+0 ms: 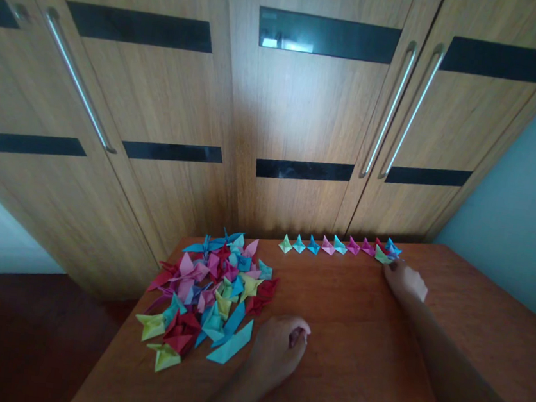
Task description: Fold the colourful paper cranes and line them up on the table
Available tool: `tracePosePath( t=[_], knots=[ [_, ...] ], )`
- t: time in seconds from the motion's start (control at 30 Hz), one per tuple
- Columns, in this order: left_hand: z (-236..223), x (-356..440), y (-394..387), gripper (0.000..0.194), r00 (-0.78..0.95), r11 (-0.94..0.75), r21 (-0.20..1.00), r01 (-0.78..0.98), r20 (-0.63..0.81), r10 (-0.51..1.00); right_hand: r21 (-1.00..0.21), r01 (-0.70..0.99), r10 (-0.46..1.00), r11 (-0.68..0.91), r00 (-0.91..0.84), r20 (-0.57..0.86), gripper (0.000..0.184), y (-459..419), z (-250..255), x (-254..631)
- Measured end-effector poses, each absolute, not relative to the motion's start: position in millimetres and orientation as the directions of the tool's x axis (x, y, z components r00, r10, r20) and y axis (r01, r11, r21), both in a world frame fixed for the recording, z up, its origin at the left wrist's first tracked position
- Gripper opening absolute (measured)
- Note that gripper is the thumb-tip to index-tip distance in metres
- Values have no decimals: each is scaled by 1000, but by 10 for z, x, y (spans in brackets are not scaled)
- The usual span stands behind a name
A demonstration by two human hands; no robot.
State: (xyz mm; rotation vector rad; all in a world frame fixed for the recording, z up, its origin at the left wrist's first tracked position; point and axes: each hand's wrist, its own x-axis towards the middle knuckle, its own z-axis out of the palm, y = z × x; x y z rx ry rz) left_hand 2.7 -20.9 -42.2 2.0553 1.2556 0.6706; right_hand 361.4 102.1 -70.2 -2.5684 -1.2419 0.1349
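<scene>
My right hand point(406, 281) reaches to the right end of a row of small folded paper boats. Its fingertips are pinched together at the edge of a light green paper boat point(382, 255), in front of a red and a blue paper boat point(393, 247). The row runs left through pink and blue boats to a yellow-green paper boat point(285, 244). My left hand point(279, 347) rests curled into a loose fist on the table, with nothing seen in it. Just left of it lies a flat turquoise folded paper strip point(231, 343).
A heap of colourful origami pieces point(192, 271) covers the left part of the wooden table point(335, 376). Behind the table's back edge stands a wooden wardrobe point(302, 114) with long metal handles. A pale wall point(518, 216) borders the right side.
</scene>
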Motion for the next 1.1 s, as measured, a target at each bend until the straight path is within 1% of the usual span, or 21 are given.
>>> tracePosePath(
  t=[0.17, 0.3, 0.37, 0.5, 0.6, 0.7, 0.77, 0.83, 0.93, 1.0, 1.1],
  knots=[
    [-429, 23, -208, 23, 419, -359, 737, 573, 113, 901, -401, 687, 729, -606, 682, 68, 45, 866, -706, 3459],
    [-439, 27, -214, 23, 418, -363, 729, 580, 116, 901, -389, 726, 776, -567, 629, 42, 42, 729, -689, 3162],
    [-442, 25, -217, 23, 418, -367, 729, 578, 122, 900, -376, 770, 823, -516, 568, 33, 39, 673, -675, 2964],
    [-455, 18, -229, 24, 420, -378, 732, 567, 138, 897, -361, 869, 921, -337, 384, 64, 30, 579, -658, 2557],
    [-458, 18, -244, 24, 420, -383, 737, 557, 149, 895, -372, 897, 949, -237, 296, 109, 26, 519, -659, 2358],
    [-404, 1, -248, 24, 403, -405, 712, 574, 185, 896, -406, 895, 958, -184, 256, 131, 23, 484, -663, 2303],
    [-313, -50, -231, 24, 390, -438, 658, 613, 230, 892, -443, 878, 955, -179, 263, 135, 21, 480, -664, 2322],
    [-177, -151, -192, 25, 358, -459, 579, 674, 287, 888, -479, 859, 951, -179, 276, 139, 20, 486, -667, 2351],
    [67, -387, -101, 24, 266, -404, 439, 803, 342, 901, -507, 846, 951, -165, 273, 147, 19, 499, -679, 2379],
    [209, -559, -35, 23, 199, -308, 342, 888, 319, 927, -510, 846, 950, -156, 270, 156, 18, 505, -690, 2385],
    [322, -757, 43, 23, 100, -145, 204, 968, 219, 971, -503, 849, 948, -158, 273, 162, 18, 514, -701, 2390]
  ],
)
